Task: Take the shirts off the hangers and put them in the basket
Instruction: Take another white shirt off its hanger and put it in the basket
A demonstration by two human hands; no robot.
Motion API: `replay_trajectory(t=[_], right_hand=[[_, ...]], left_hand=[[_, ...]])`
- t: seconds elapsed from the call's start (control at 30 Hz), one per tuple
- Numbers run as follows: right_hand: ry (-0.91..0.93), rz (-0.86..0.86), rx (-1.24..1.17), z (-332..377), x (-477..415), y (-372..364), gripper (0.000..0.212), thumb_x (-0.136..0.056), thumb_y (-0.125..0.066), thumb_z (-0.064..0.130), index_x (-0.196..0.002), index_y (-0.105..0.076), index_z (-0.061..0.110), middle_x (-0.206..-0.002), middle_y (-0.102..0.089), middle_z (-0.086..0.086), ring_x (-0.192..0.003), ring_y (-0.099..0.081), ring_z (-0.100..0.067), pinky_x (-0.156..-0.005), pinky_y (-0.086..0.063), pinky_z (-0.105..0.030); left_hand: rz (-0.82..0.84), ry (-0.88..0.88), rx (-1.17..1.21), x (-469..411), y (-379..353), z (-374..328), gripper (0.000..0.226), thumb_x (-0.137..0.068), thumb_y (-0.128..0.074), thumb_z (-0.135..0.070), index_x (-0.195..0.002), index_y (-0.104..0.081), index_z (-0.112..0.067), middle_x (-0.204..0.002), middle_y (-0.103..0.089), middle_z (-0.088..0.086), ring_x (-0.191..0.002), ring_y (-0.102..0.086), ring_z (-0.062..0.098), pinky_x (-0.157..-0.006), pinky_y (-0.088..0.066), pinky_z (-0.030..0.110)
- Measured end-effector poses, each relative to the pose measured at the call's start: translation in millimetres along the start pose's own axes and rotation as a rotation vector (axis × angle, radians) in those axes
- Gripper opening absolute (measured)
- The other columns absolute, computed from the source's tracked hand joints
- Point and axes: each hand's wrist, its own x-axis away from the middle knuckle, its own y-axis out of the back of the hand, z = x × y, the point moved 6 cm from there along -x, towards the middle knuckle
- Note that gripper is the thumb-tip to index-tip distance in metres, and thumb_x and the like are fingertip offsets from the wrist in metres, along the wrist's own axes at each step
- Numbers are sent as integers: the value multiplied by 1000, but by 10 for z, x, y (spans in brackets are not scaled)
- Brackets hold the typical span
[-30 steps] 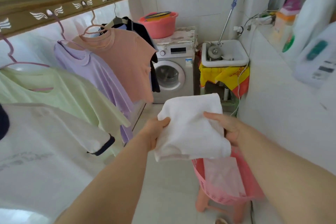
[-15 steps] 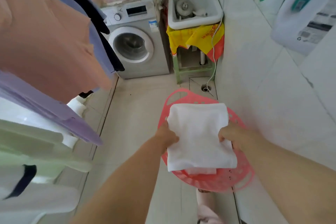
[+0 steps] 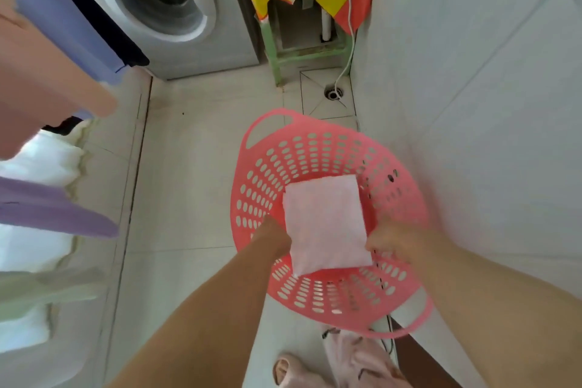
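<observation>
Your left hand and right hand each pinch a side of the folded white shirt, low inside the pink basket. Set it down flat, then let go. Around it is pale tiled floor; more shirts hang at left, with the washing machine beyond.

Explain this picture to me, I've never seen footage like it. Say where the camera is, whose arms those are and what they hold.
No machine here: a person wears one wide-angle camera on the head, looking down, so the arms reaching in from below are their own. The grips are bare hands: the left hand and right hand each hold one side of a folded white shirt, low inside the pink basket. More shirts, such as a purple shirt, hang at left; a washing machine stands behind, on the tiled floor.
</observation>
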Motion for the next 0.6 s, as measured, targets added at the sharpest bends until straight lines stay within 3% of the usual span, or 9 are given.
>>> replay_trajectory(t=[0.07,0.1,0.13,0.2,0.27,0.37,0.43,0.5,0.6], right_hand=[[7,30,-28,-3,-17,-73,19,-77,-61,1,-96,-58,0,-81,-57,-16,-65,-51,-22,-58,-40,-25],[11,49,-29,36,22,-80,20,-81,-56,-2,-101,-60,-1,-83,-56,-14,-64,-54,-23,-56,-44,-27],[26,72,-23,87,30,-100,30,-83,-53,-5,-113,-59,0,-96,-58,-15,-74,-60,-25,-61,-51,-31],[54,56,-57,193,68,-75,47,-87,-50,-7,-132,-52,5,-127,-53,-14,-105,-61,-32,-85,-55,-40],[93,24,-103,309,87,-28,51,-87,-50,-7,-136,-50,9,-133,-51,-13,-113,-57,-33,-92,-51,-41],[117,-10,-163,442,122,4,41,-88,-51,-5,-127,-56,5,-121,-61,-18,-111,-61,-35,-88,-51,-40],[126,-10,-194,526,156,-23,33,-88,-52,-5,-119,-61,4,-108,-66,-18,-99,-65,-32,-78,-53,-37],[142,3,-218,639,199,-90,27,-89,-51,-2,-112,-63,6,-92,-65,-11,-79,-63,-21,-61,-45,-27],[185,20,-197,844,266,-241,17,-91,-50,5,-96,-65,8,-87,-65,-8,-71,-61,-16,-59,-41,-24]], left_hand=[[31,0,-7,14,-23,-27,62,-91,-48,2,-146,-21,-4,-133,-49,18,-120,-54,33,-96,-51,38],[43,2,-5,5,-23,-33,61,-91,-49,2,-146,-22,-4,-132,-50,18,-119,-55,33,-96,-51,40],[44,0,-4,14,2,-46,61,-91,-49,2,-146,-23,-5,-131,-51,19,-119,-55,33,-96,-51,41],[29,-12,18,21,83,-92,57,-90,-51,1,-143,-29,-4,-128,-53,19,-116,-57,34,-94,-52,42],[5,-22,49,42,204,-125,50,-89,-53,1,-137,-39,-2,-122,-57,19,-108,-61,34,-89,-55,42],[-23,-49,112,77,377,-114,34,-90,-53,-2,-124,-56,-3,-112,-65,17,-102,-66,32,-89,-56,44],[-38,-61,185,132,470,-66,14,-89,-53,-3,-96,-63,-10,-105,-68,16,-99,-67,32,-88,-56,45],[-56,-58,242,195,553,28,21,-86,-54,-2,-73,-57,-19,-102,-70,15,-98,-68,31,-87,-57,44],[-71,-25,328,304,640,230,25,-84,-59,-3,-68,-54,-22,-99,-71,11,-94,-69,27,-86,-58,40]])
